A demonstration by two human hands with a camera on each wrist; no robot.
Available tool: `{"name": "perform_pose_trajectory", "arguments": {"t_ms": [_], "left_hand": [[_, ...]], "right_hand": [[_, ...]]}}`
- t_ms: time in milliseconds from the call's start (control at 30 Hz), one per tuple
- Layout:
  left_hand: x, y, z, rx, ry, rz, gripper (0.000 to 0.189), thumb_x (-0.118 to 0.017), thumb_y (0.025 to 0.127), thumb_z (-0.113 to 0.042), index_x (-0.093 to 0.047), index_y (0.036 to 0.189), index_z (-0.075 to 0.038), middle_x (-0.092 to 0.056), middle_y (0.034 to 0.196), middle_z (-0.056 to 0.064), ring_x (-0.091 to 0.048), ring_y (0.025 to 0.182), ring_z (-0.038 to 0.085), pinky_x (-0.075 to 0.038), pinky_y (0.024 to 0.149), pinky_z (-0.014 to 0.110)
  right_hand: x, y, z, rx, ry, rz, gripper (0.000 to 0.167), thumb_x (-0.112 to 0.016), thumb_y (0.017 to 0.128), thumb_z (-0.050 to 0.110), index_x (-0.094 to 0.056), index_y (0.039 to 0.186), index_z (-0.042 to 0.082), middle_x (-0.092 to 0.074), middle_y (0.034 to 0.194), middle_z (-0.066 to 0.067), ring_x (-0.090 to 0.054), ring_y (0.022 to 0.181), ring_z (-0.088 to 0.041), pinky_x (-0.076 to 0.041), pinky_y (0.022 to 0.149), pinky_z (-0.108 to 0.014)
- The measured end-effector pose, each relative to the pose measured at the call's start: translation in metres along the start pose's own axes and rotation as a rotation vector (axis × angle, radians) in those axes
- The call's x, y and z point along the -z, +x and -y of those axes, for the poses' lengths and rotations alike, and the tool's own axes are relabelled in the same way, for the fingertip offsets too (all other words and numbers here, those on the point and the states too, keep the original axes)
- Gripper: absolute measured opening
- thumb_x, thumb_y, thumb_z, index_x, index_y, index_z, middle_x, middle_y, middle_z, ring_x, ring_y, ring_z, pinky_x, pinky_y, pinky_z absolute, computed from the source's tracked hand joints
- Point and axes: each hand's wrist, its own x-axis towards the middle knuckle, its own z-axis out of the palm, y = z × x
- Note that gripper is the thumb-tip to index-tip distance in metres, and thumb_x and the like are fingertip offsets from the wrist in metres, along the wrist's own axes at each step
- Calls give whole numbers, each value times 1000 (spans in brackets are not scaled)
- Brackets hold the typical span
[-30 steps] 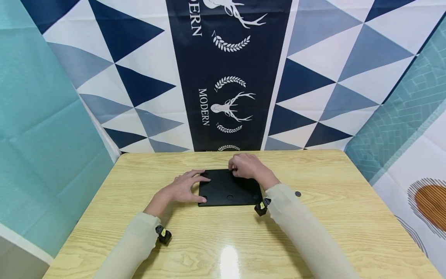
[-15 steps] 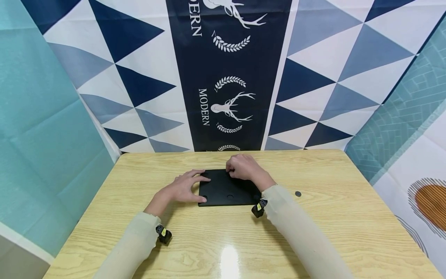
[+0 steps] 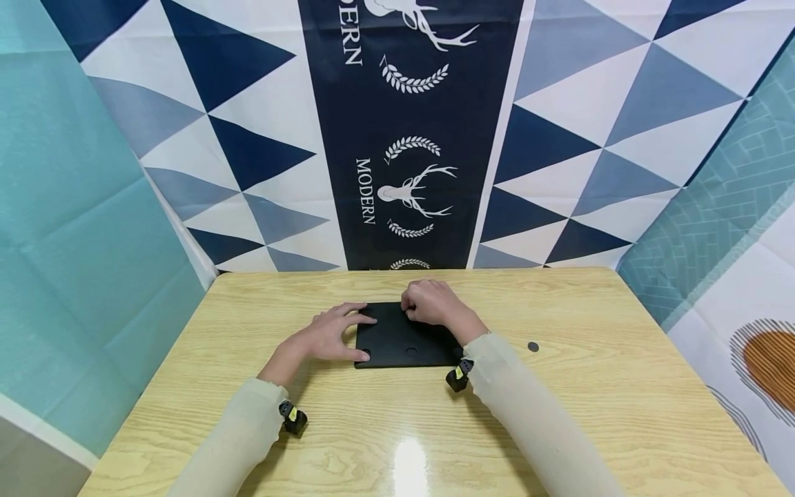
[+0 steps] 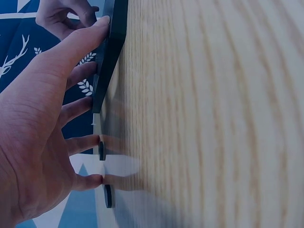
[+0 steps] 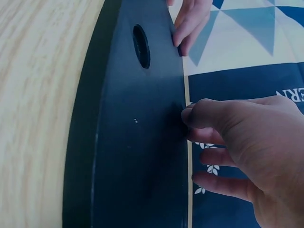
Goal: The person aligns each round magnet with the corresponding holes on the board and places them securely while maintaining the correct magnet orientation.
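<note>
A flat black rectangular board [image 3: 397,337] with round recesses lies on the wooden table. My left hand [image 3: 326,334] rests spread over its left end, the thumb at the near corner and fingertips along the left side. Over the far edge, my right hand [image 3: 433,302] has curled fingers with thumb and index together. In the left wrist view, a small dark disc-like piece [image 4: 95,8] shows at the right fingertips, mostly hidden. Near the left hand's outer fingers are small black discs [image 4: 108,195] on the table. An oval-looking recess [image 5: 141,46] shows in the right wrist view.
One small dark disc [image 3: 533,346] lies on the table [image 3: 348,428] to the right of the board. A patterned cloth [image 3: 410,138] hangs behind the table's far edge. Teal cloth hangs at the left side.
My right hand has shifted slightly left along the board's far edge, fingers still curled. The left hand and the board stay in place.
</note>
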Motion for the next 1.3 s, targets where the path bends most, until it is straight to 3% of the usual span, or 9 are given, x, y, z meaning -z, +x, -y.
{"name": "perform_pose_trajectory", "arguments": {"t_ms": [133,200,267,367,533,1000,1300], "left_hand": [[3,-1,-7,14,27,19,79,-78,96,-72,-59,164,-35,-33,186,9,-33,170,51,-26,124,91],[-2,2,0,16,15,3,79,-79,95,-74,-60,163,-38,-33,186,7,-32,171,49,-25,125,90],[2,0,-6,40,-4,21,81,-83,92,-71,-61,162,-37,-33,187,8,-30,172,50,-22,128,90],[-5,3,5,15,-12,-7,81,-79,91,-79,-62,161,-42,-34,186,5,-32,171,50,-23,126,91],[-1,1,0,13,-12,4,82,-82,90,-76,-62,161,-39,-35,186,8,-33,170,53,-23,126,91],[-12,9,17,26,-25,-18,85,-84,86,-79,-63,159,-43,-34,187,1,-31,174,46,-21,130,88],[-11,9,16,36,-11,-14,81,-86,89,-73,-62,160,-43,-35,187,0,-31,173,45,-22,130,88]], "right_hand": [[-3,1,-1,3,-10,-10,7,-83,102,18,-89,104,21,-85,106,2,-76,87,-18,-65,80,-42],[-3,1,-1,7,-15,-15,6,-83,103,19,-88,103,21,-84,105,2,-75,85,-17,-64,78,-41],[-3,1,-1,9,-15,-17,6,-83,103,19,-88,100,21,-84,103,2,-73,82,-15,-63,76,-40],[-3,1,0,2,-7,-13,6,-84,103,19,-88,99,20,-84,101,2,-72,80,-14,-63,76,-39],[-3,0,0,-3,-5,-12,6,-84,103,19,-88,99,20,-84,101,2,-71,80,-14,-62,76,-39],[-5,-3,-2,2,17,-33,7,-83,103,17,-88,97,19,-84,101,1,-71,81,-15,-63,77,-39],[-6,-3,-2,4,9,-41,8,-84,102,17,-87,95,19,-83,98,2,-69,79,-14,-62,75,-37]]}}
